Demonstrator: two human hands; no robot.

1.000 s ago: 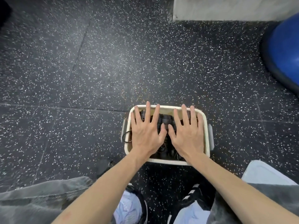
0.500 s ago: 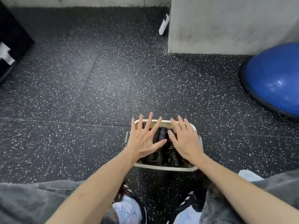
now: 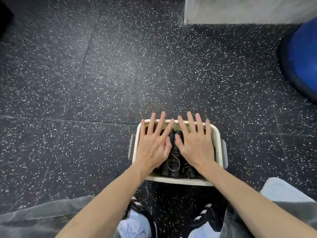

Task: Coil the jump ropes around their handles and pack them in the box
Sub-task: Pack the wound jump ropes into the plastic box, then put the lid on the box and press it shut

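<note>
Spreading flat over the cream box (image 3: pixel 219 145), both hands lay palm-down with their fingers straight and apart, gripping nothing. The left hand (image 3: pixel 152 146) covered the left half of the opening, and its fingertips reached to the far rim and a little past it. The right hand (image 3: pixel 197 145) covered the right half, its fingertips at about the same rim. The thumbs nearly met over the middle. Under the palms and in the gap between the thumbs sat the coiled jump ropes (image 3: pixel 173 160), dark handles wrapped with cord and packed side by side inside the box. Whether the palms pressed on them or hovered just above could not be told.

No rope was visible on the speckled floor (image 3: pixel 103 83) beyond the fingertips or to either side. By this evidence the coiling and packing looked finished; at most, settling the bundles down remained. A blue dome (image 3: pixel 303 54) sat well off to the right.
</note>
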